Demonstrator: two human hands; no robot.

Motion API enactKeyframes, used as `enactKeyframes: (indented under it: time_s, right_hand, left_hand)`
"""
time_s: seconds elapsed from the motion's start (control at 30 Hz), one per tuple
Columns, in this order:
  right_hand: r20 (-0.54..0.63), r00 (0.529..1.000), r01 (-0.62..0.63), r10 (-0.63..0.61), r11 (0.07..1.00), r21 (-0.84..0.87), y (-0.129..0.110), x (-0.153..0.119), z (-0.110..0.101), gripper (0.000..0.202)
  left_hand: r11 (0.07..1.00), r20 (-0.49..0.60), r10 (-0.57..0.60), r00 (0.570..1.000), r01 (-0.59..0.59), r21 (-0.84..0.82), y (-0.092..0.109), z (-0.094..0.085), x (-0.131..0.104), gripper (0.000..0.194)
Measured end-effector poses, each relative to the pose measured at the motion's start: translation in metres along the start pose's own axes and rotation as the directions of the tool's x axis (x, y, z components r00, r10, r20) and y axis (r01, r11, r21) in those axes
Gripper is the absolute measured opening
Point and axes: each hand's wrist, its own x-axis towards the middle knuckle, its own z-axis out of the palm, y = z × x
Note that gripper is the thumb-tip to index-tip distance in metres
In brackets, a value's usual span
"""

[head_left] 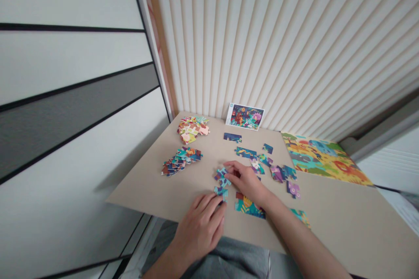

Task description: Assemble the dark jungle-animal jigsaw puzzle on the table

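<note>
My left hand (203, 222) rests at the table's near edge, fingers curled together, with the fingertips on a teal puzzle piece (221, 192). Just above it, my right hand (246, 179) has thumb and fingers closed at the edge of a blue-and-purple puzzle piece (221, 175). These pieces lie close together; whether they interlock I cannot tell. Beside my right wrist is a joined puzzle section (248, 206) with a yellow flower, partly covered by the forearm.
A picture card (246, 116) leans on the pleated blind (242, 39). Piles of pieces lie left: colourful (192, 130) and blue-brown (181, 161). Joined dark-blue pieces (232, 137), a yellow-patterned strip (245, 153) and purple pieces (278, 174) lie beyond my right hand. An animal puzzle (322, 157) sits right.
</note>
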Motion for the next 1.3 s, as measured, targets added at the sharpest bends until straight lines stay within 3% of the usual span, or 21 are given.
enactKeyframes:
  time_s: [0.1, 0.4, 0.7, 0.83, 0.97, 1.07, 1.2, 1.3]
  right_hand:
    - [0.030, 0.997, 0.075, -0.072, 0.991, -0.110, -0.005, 0.001, -0.001, 0.027]
    - [0.081, 0.969, 0.246, -0.233, 0.929, -0.277, -0.004, 0.003, 0.005, 0.031]
    - [0.073, 0.963, 0.268, -0.260, 0.889, -0.373, -0.004, 0.002, 0.011, 0.031]
    - [0.051, 0.972, 0.236, -0.231, 0.940, -0.247, -0.007, 0.000, 0.006, 0.035]
    - [-0.045, 0.986, 0.156, -0.161, 0.982, -0.103, -0.005, -0.001, -0.002, 0.042]
    - [-0.112, 0.992, 0.064, -0.066, 0.998, -0.019, 0.001, -0.001, -0.005, 0.035]
    - [-0.106, 0.989, -0.084, 0.108, 0.974, 0.209, 0.010, 0.000, -0.005, 0.025]
    - [-0.101, 0.985, -0.098, 0.136, 0.944, 0.315, 0.011, -0.001, -0.004, 0.027]
  left_hand:
    - [1.000, -0.003, -0.006, 1.000, 0.006, 0.003, 0.000, 0.000, 0.000, 0.031]
    - [1.000, 0.001, -0.014, 1.000, 0.014, 0.000, 0.001, -0.001, 0.000, 0.032]
    - [1.000, 0.002, -0.013, 1.000, 0.013, 0.005, 0.001, 0.000, 0.000, 0.033]
    - [1.000, 0.010, -0.012, 1.000, 0.012, -0.002, 0.001, 0.000, 0.000, 0.033]
    - [1.000, 0.006, -0.016, 1.000, 0.016, 0.006, 0.001, 0.000, 0.000, 0.033]
    - [1.000, -0.009, -0.011, 1.000, 0.012, 0.019, 0.001, -0.001, 0.000, 0.033]
    - [1.000, -0.012, -0.005, 1.000, 0.006, 0.029, 0.001, 0.000, 0.000, 0.033]
    - [1.000, 0.006, -0.007, 1.000, 0.007, 0.025, 0.001, 0.001, -0.001, 0.034]
